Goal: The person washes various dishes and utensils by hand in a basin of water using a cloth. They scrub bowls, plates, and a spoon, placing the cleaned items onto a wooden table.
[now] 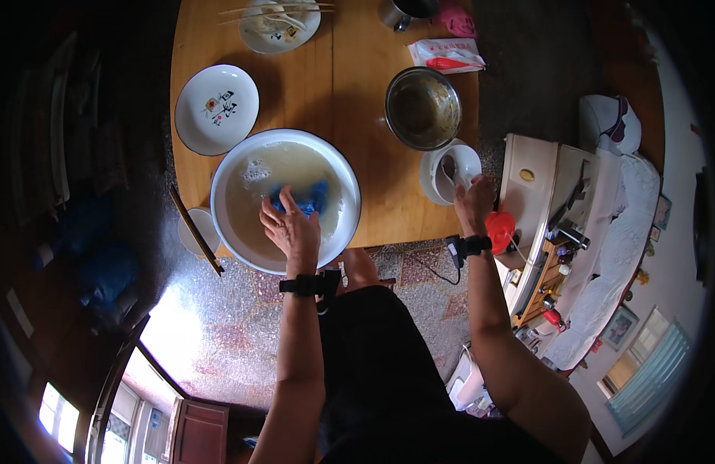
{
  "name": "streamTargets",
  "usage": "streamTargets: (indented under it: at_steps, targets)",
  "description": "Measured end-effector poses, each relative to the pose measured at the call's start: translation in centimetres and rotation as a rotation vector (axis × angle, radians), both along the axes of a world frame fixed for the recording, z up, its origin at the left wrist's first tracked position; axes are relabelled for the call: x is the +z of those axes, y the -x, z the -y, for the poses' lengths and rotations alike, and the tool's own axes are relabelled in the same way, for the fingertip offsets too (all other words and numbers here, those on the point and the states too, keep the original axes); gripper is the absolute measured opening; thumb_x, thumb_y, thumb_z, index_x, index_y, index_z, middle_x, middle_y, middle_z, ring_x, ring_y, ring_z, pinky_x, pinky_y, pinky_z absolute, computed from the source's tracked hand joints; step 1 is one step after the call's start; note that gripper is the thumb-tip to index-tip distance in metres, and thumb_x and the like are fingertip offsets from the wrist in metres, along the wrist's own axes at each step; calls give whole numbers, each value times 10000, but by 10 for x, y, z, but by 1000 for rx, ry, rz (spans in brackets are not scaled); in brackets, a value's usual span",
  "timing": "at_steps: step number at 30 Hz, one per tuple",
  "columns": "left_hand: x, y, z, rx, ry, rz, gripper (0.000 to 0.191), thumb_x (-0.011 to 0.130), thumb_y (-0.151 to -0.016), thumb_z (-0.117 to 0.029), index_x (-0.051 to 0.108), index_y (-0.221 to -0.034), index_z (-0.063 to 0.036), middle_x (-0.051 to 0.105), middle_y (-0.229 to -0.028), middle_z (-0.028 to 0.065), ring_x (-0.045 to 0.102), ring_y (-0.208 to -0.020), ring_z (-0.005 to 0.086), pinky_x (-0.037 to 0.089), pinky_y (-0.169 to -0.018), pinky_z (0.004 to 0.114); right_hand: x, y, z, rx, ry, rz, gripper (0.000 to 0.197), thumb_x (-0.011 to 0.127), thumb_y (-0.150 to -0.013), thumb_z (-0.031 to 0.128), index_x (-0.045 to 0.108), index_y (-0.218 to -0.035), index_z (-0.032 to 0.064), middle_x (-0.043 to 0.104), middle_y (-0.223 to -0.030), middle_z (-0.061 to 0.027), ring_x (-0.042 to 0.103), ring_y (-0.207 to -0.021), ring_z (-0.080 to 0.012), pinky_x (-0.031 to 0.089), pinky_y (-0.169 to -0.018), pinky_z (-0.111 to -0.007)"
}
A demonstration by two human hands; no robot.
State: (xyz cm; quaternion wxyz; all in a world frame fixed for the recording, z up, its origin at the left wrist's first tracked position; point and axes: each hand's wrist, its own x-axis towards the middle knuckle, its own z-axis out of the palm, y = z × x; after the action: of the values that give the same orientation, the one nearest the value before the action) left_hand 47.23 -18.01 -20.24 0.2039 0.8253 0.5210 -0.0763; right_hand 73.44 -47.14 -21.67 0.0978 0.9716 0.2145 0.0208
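A large white enamel basin (349, 232) holds cloudy water with patches of foam. In the water lies a blue cloth (317, 197), partly under the surface. My left hand (292, 229) is over the basin with its fingers spread, their tips at the edge of the cloth; whether they touch it I cannot tell. At the table's right edge, my right hand (475, 203) has its fingers on the near rim of a white bowl (465, 159). A spoon (448, 167) leans inside that bowl, which sits in or on another white bowl (428, 184).
On the wooden table (357, 75) are a patterned white dish (201, 110), a stained steel bowl (412, 110), a plate with food remains (259, 35), a metal mug (412, 8) and a packet (450, 55). Chopsticks (195, 229) lie across a small bowl (189, 235) at the left edge.
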Motion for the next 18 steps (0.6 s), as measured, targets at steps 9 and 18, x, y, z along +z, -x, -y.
streamTargets:
  at_steps: [9,18]
  targets:
    - [-27,10,-20,9,194,130,355,755,-823,-168,688,-1158,-76,547,-1235,244,492,-1185,422,405,-1026,523,5,13,5,-262,-223,-346,452,625,-963,381,522,-1154,-16,702,-1021,-288,699,-978,-459,553,-831,-566]
    - [-1,29,-41,584,337,748,263,645,-1020,-234,634,-1069,24,635,-932,72,551,-861,138,463,-808,289,73,48,-66,-152,-508,-580,296,543,-1053,289,662,-1021,20,724,-948,-186,710,-886,-339,538,-771,-438]
